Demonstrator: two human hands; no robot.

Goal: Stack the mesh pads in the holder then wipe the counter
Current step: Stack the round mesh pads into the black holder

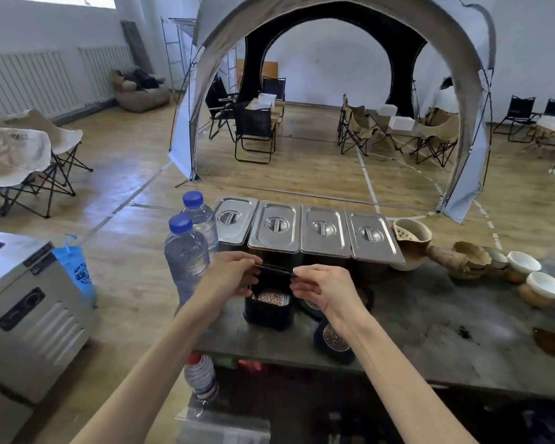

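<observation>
Both hands hold one pad over the holder.

The left hand (234, 272) and right hand (318, 288) pinch a thin dark pad (274, 270) by its two ends, fingers closed on it. Just below the fingers stands the black holder (269, 315), a pad already inside. Two pads (334, 339) lie on the table (446, 331) under the right wrist. If the pad tilts, it may catch the rim and fall.

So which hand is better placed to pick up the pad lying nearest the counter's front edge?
Probably the right hand: that pad lies just under its wrist, while the left hand is beyond the holder.
</observation>
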